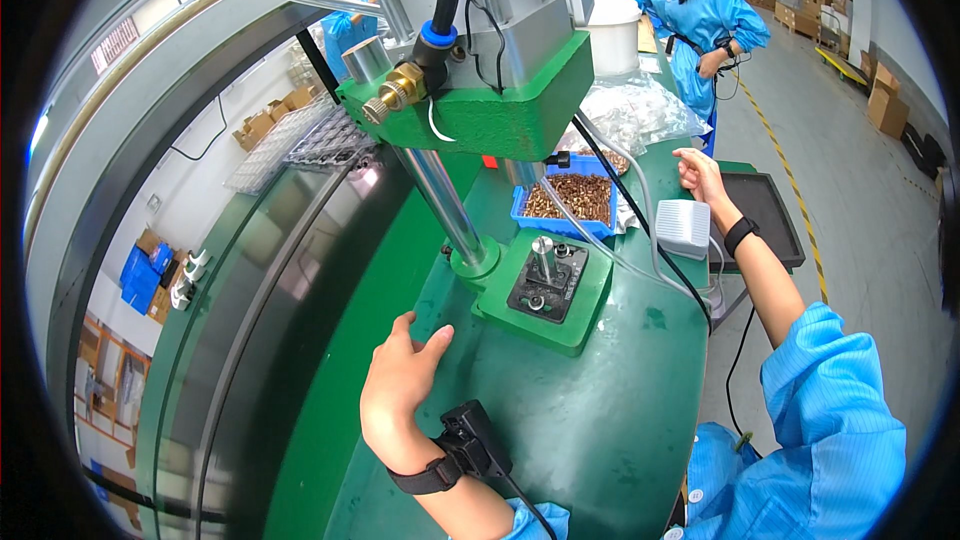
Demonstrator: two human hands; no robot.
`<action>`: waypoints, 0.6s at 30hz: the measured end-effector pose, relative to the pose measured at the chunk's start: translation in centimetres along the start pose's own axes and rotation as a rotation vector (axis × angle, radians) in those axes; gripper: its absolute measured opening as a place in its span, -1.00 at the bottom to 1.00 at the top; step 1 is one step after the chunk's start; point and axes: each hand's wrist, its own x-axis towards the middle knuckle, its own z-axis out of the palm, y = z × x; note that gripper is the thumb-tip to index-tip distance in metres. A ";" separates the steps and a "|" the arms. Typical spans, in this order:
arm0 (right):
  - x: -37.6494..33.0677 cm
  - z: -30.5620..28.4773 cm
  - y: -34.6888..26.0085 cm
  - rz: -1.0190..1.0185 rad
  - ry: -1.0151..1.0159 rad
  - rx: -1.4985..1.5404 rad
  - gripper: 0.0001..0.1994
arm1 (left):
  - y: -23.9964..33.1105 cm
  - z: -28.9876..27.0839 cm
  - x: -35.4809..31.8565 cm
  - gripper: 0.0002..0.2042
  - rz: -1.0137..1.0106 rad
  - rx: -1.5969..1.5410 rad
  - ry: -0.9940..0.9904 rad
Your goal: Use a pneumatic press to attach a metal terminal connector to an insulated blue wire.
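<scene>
On the green table, my left hand (400, 380) is in front of a green press with its thumb and index finger apart; nothing shows in it. My right hand (703, 180) is raised beyond a small white ribbed box (683, 229), its fingers loosely bent and apart, with nothing visible in them. Between the two hands stands the press base (590, 325), carrying a black plate (560, 302) with an upright metal pin (544, 258). Above it is the green press head (490, 110). Behind the base, a blue bin (600, 228) is filled with small brass-coloured parts (570, 197).
Clear plastic bags (640, 110) and a white bucket (614, 35) are farther back on the table. A dark tray (755, 220) stands at its right side. Grey and black cables (640, 195) run beside the press. A person in blue (700, 20) stands at the far right.
</scene>
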 end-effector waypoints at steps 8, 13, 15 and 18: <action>-0.1 0.1 -0.1 -0.010 0.004 -0.001 -0.83 | -0.1 0.1 0.1 -0.34 0.005 -0.001 -0.001; 0.0 0.1 -0.1 0.000 -0.011 -0.006 -0.82 | -0.2 0.2 0.2 -0.35 0.011 0.005 -0.001; 0.0 0.0 -0.1 0.005 -0.015 -0.022 -0.81 | -0.2 0.2 0.2 -0.35 0.009 0.005 -0.002; -0.1 0.1 -0.1 0.001 -0.020 -0.023 -0.81 | -0.2 0.2 0.3 -0.35 0.007 0.008 -0.005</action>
